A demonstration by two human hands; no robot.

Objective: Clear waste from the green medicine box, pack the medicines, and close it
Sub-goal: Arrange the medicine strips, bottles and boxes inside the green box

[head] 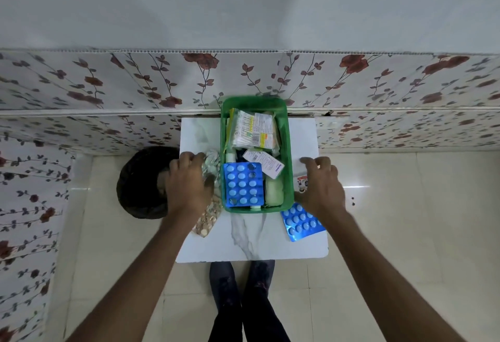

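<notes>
Head view only. Green medicine box point(287, 136) open, lid not in sight, long axis running straight away from the body; sits between the two hands on the white marbled surface point(251, 236), well stocked.

Left hand point(188, 183) just left of the box wall, palm down, fingers curled over crumpled silver foil waste point(212, 164). Looks like a loose grip on the foil; how firmly closed, cannot tell, as knuckles hide the fingertips. Worn brownish strip point(207, 220) under the wrist, half covered. Dark bin point(140, 182) on the floor directly left of this hand, near, rim partly under the surface edge. Short sideways carry, away from the box, would likely put the foil over it. Left hand clearly the nearer one for that drop.

Right hand point(320, 184) just right of the box, fingers half spread and hooked, palm down, holding nothing visible; fingertips over a white sheet or packet point(303, 171), contact uncertain. Small printed sachet point(302, 181) showing at the thumb side. Blue blister pack point(301, 222) lying under and behind the wrist, on the surface, outside the box, tilted off the box's axis.

Inside the box, nearest both hands: second blue blister sheet point(243, 184) lying flat. Beyond it, away from the hands, cotton-bud bag point(250, 132) and white carton point(266, 164).

Judgement: waste clearing under way; packing of the loose blue pack and closing not yet done.
</notes>
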